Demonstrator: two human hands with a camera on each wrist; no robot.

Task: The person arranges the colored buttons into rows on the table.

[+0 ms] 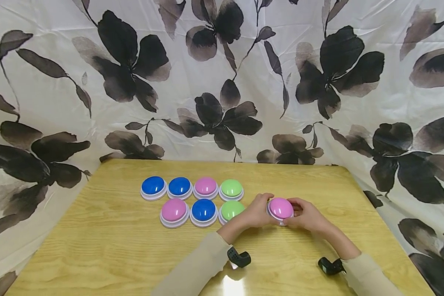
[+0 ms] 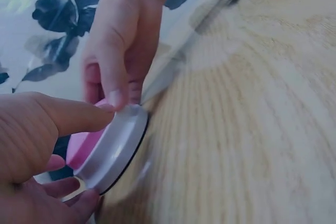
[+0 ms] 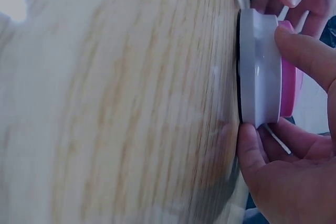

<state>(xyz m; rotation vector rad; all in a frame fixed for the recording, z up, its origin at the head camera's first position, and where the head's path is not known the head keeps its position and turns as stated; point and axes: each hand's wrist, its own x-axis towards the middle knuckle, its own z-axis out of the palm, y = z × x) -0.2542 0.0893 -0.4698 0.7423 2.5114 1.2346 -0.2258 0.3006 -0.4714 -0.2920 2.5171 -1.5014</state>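
Observation:
Between the two hands is a pink dome button [image 1: 281, 208] on a round white base, at the right of the grouped buttons. My left hand [image 1: 260, 211] grips its left side; in the left wrist view the thumb lies along the white base [image 2: 118, 142] and the fingers curl around the lower side. From the right, my right hand [image 1: 311, 216] holds the same button, thumb at the rim and fingers around the opposite side in the right wrist view. The base's dark underside edge sits right at the wood surface. A green button [image 1: 232, 209] is partly hidden behind the left hand.
Two rows of dome buttons stand left of the hands: blue ones such as the front blue button [image 1: 203, 210], a front pink button [image 1: 174, 210] and a back green button [image 1: 231, 188]. The wooden table [image 1: 107, 246] ends at a floral cloth [image 1: 222, 82] behind.

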